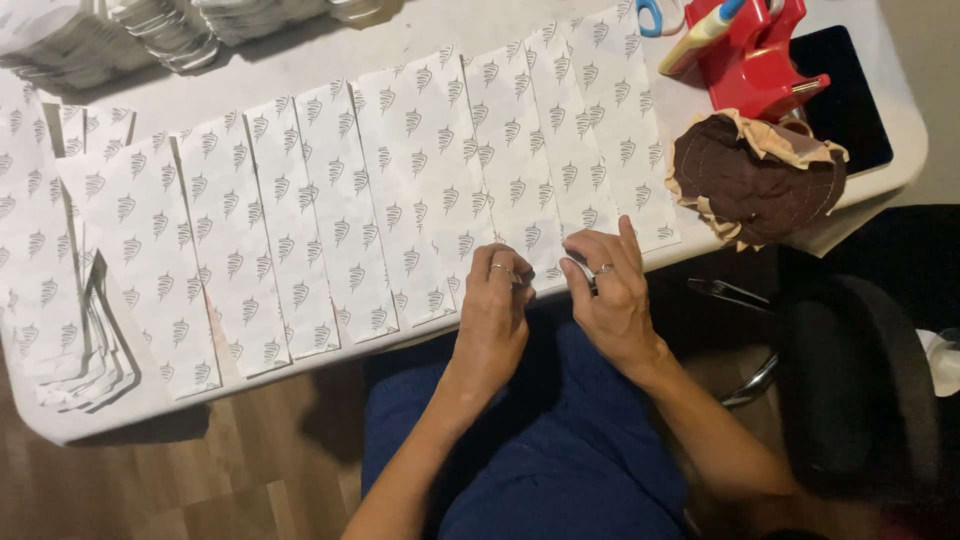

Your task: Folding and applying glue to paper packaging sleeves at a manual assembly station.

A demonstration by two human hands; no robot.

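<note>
White rectangular table, cut off at the top and left of the frame; its near edge runs diagonally from lower left to upper right. Wood-plank floor shows below it.

Row of white paper strips printed with small grey leaf-like marks lies side by side across the table, edges overlapping, with the lower ends reaching the near table edge. A looser stack of the same paper sits at far left, partly out of frame.

Black chair at right, mostly dark and hard to make out. Dark flat slab at the right table corner, half covered.

Brown quilted fabric piece with tan frayed edge sits at the right table edge, just beside the last strip. Red plastic tape dispenser behind it, top cut off; blue-handled scissors barely in frame. Shiny clear packets top left, cropped.

Left hand and right hand are close together at the near edge, fingertips curled and pinching the lower end of one strip. What is between the fingers is motion-blurred. Ring on each hand.
</note>
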